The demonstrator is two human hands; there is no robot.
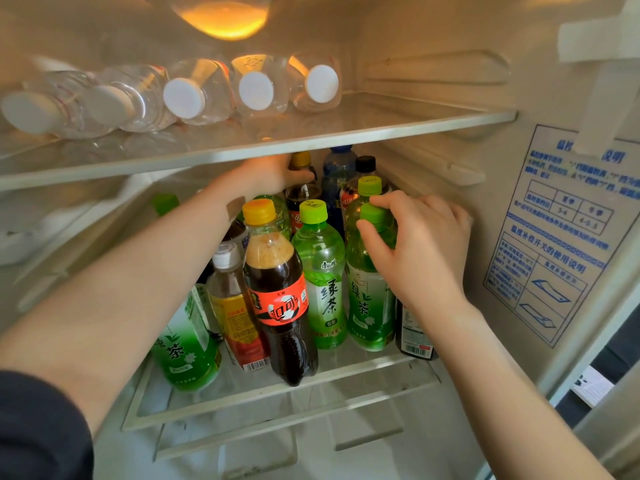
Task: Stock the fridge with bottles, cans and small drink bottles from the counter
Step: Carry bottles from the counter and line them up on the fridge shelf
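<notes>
Dark sleeve (38, 427) on the left arm sits closest, low in the corner. Both arms reach into the fridge, to the middle shelf (346, 379), which is packed with drinks standing up.

My right hand (422, 244) pinches a green tea bottle (370, 306) just under its cap, thumb on one side and fingers curled round the other. That bottle stands on the shelf, touching the next green tea (322, 271). My left hand (273, 174) is farther back and holds the back cola bottle (301, 195) by its neck, with the thumb across the front.

What could go wrong? The bottles are squeezed tight. If either hand pushes hard, they could bump each other like dominoes. The front cola bottle (277, 292) stands right at the shelf edge and looks to lean, so I think it would fall out first. The left arm goes just over its yellow cap and could knock it.

The left fingers hide under the top shelf (381, 126), so I cannot see how they wrap. Bottles at the back hide behind others. Water bottles (194, 95) lie on the top shelf, and the left ones are blurry. I see no counter and no cans. Words on the blue sticker (554, 237) are too small to read
</notes>
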